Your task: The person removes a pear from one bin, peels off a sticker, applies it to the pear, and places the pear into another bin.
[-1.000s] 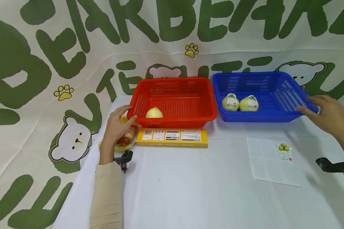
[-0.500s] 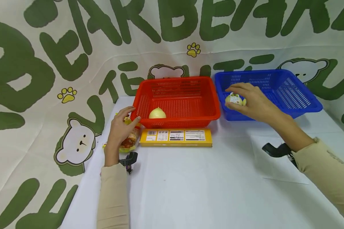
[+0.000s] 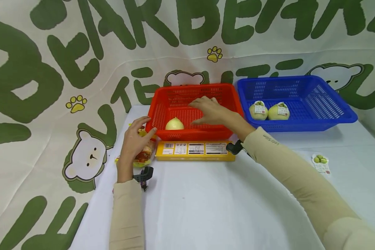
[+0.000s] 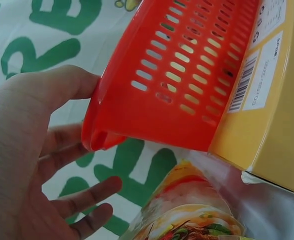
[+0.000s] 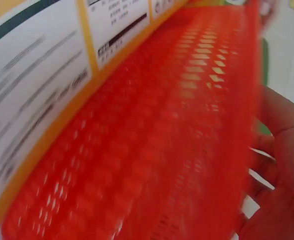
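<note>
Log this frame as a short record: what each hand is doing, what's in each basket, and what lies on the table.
left hand: on the near-left corner of the red basket, thumb at the rim, fingers relaxed
right hand: open over the red basket, holding nothing, beside the onion
red basket: one onion
blue basket: two pears, both labelled
table: yellow box against the red basket's front; snack packet under the left hand; sticker sheet at the right
</note>
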The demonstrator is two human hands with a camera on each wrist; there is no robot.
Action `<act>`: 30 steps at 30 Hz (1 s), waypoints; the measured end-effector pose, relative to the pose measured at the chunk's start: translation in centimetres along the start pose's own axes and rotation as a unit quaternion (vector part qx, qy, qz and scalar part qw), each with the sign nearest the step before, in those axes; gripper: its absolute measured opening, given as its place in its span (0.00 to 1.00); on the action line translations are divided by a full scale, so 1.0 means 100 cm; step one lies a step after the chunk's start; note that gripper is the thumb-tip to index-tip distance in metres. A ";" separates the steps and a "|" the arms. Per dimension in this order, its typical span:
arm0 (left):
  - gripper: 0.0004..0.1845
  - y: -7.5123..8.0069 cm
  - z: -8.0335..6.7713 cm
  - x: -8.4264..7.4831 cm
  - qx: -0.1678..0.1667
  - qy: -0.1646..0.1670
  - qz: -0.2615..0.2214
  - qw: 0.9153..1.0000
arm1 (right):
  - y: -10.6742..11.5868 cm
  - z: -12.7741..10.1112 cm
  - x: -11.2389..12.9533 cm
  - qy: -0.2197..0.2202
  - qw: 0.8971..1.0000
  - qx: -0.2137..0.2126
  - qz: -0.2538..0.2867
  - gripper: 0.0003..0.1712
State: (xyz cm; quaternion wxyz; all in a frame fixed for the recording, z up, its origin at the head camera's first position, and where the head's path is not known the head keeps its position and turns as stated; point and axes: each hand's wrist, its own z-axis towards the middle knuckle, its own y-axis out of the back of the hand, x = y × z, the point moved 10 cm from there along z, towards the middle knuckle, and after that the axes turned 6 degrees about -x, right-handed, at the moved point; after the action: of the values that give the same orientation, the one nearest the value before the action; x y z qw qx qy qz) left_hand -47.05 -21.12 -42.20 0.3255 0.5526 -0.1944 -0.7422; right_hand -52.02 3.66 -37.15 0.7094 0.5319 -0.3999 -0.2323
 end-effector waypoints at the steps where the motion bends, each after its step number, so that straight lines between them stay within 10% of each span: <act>1: 0.34 0.000 0.000 -0.001 -0.001 -0.002 -0.002 1.000 | -0.008 0.007 0.003 0.000 1.000 0.010 0.001 0.43; 9: 0.34 -0.001 -0.002 -0.001 0.002 0.009 0.006 1.000 | -0.068 0.042 0.017 0.014 0.994 0.102 0.028 0.41; 18: 0.34 0.001 -0.001 -0.002 -0.003 0.007 0.021 1.000 | -0.090 0.065 0.017 0.017 0.995 0.098 -0.013 0.42; 30: 0.33 -0.002 0.001 -0.002 0.001 0.013 0.012 1.000 | -0.015 0.036 0.016 0.022 0.996 -0.083 -0.028 0.44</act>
State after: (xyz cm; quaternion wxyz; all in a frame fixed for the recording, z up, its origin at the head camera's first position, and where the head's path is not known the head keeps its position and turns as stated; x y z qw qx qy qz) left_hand -47.12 -20.89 -42.16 0.3367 0.5601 -0.1973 -0.7307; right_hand -53.87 -0.05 -37.66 0.7529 0.4874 -0.3481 -0.2729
